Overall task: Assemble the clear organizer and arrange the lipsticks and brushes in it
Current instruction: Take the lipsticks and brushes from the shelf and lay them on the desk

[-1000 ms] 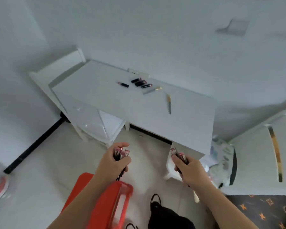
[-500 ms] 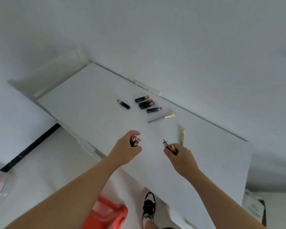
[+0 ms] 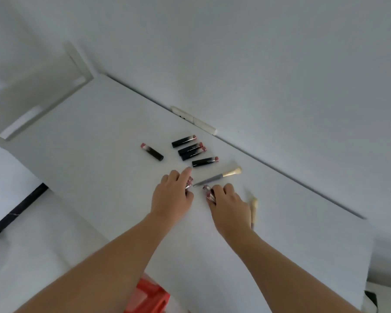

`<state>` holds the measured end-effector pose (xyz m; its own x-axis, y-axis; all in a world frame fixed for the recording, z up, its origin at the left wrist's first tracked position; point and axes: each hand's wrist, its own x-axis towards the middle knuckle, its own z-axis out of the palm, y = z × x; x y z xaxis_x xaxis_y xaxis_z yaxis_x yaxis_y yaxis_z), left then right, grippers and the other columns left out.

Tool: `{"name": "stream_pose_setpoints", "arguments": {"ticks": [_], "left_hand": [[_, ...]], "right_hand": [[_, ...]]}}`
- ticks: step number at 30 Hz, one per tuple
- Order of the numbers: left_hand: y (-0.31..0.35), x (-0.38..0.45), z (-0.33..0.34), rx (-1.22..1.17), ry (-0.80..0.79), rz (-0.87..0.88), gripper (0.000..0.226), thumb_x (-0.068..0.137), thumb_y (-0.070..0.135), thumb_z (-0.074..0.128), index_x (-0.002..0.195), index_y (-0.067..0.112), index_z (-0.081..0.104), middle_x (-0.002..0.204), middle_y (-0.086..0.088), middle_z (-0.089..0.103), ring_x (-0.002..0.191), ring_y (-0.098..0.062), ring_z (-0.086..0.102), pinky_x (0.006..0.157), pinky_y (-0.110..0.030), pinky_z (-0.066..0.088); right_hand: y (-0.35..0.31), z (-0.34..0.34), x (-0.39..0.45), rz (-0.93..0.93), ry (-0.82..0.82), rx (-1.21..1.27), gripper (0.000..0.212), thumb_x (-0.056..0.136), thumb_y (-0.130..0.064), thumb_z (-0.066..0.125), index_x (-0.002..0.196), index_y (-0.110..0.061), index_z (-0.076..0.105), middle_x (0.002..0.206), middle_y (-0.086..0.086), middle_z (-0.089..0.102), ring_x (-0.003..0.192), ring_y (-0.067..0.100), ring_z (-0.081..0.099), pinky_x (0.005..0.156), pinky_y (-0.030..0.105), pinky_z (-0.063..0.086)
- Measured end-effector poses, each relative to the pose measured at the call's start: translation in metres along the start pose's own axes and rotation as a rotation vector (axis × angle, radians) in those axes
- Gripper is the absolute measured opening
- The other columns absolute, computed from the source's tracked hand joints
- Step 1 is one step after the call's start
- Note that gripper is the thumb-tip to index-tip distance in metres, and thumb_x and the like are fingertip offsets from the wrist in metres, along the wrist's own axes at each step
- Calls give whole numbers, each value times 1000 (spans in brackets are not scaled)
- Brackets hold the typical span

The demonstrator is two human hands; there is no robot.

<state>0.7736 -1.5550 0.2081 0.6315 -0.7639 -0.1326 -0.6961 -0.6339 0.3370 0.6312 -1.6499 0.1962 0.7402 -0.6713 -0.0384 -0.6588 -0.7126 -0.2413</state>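
Note:
On the white table (image 3: 104, 177) lie several black lipsticks with pink ends: one apart at the left (image 3: 151, 151), the others in a loose row (image 3: 191, 150). My left hand (image 3: 173, 195) holds a bunch of lipsticks (image 3: 189, 182) low over the table, its index finger stretched toward the nearest lying lipstick (image 3: 205, 161). My right hand (image 3: 227, 203) grips another bunch of lipsticks (image 3: 208, 193). A makeup brush with a pale head (image 3: 219, 176) lies between and beyond the hands. A second brush (image 3: 253, 210) lies right of my right hand. No clear organizer is in view.
A white tube-shaped object (image 3: 193, 120) lies along the table's far edge by the wall. A white shelf unit (image 3: 36, 98) stands at the left. Something red-orange (image 3: 149, 297) sits on the floor below the table's near edge. A black strip (image 3: 16, 213) runs along the floor at left.
I have moved up to the table. Both hands travelled forward from near the red container and came down to the tabletop beside the brush, each still holding its lipsticks.

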Motion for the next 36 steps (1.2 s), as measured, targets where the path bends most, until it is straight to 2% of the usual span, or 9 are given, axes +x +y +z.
{"name": "stream_pose_setpoints", "arguments": {"ticks": [2, 4, 9, 15, 22, 30, 33, 36], "left_hand": [[3, 2, 3, 35, 41, 28, 67, 90, 25, 63, 153, 22, 42, 115, -7, 58, 99, -27, 53, 80, -37, 49], [2, 3, 8, 50, 95, 46, 68, 88, 28, 66, 152, 22, 44, 111, -7, 60, 96, -27, 53, 80, -38, 48], [-1, -2, 19, 57, 213, 51, 68, 88, 37, 68, 149, 18, 47, 112, -6, 61, 101, -29, 56, 89, -42, 46], [-3, -5, 23, 52, 237, 77, 68, 89, 47, 49, 150, 16, 44, 123, -5, 59, 113, -29, 54, 103, -44, 42], [-3, -6, 18, 23, 185, 52, 79, 85, 51, 62, 153, 18, 37, 136, -3, 55, 124, -26, 50, 110, -42, 39], [-4, -13, -10, -96, 150, 59, 76, 90, 48, 64, 154, 17, 37, 149, -4, 49, 137, -26, 43, 117, -39, 30], [-3, -26, -42, -241, 162, 50, 67, 92, 42, 63, 151, 16, 43, 149, -2, 52, 137, -22, 45, 113, -32, 31], [-5, -56, -79, -462, 180, -49, 55, 94, 41, 57, 146, 24, 50, 142, 10, 56, 130, -9, 49, 108, -25, 35]], "right_hand": [[2, 5, -1, -35, 70, -46, 21, 89, -32, 71, 95, -17, 58, 84, 3, 50, 59, 21, 49, 44, 30, 36], [5, 12, -3, -83, 161, -73, 22, 84, -29, 75, 94, -15, 62, 82, 5, 52, 63, 24, 48, 49, 33, 39], [9, 18, -3, -56, 241, -64, 26, 93, -41, 60, 103, -17, 64, 89, 4, 55, 76, 27, 49, 68, 39, 42], [8, 19, -8, -55, 166, -71, 48, 94, -57, 45, 124, -21, 55, 108, 4, 53, 92, 27, 48, 84, 43, 43], [5, 12, -7, -55, 108, -123, 64, 95, -61, 38, 144, -21, 44, 116, 6, 52, 102, 29, 49, 95, 45, 40], [9, -5, -4, -74, 62, -62, 65, 95, -64, 41, 144, -21, 42, 133, 8, 51, 123, 30, 45, 108, 46, 35], [5, -30, 0, -85, 50, 58, 60, 98, -61, 40, 142, -20, 46, 135, 5, 53, 125, 27, 46, 108, 44, 37], [-6, -66, -1, -87, -5, 292, 55, 98, -57, 38, 140, -24, 50, 134, -2, 55, 126, 19, 45, 106, 35, 33]]}}
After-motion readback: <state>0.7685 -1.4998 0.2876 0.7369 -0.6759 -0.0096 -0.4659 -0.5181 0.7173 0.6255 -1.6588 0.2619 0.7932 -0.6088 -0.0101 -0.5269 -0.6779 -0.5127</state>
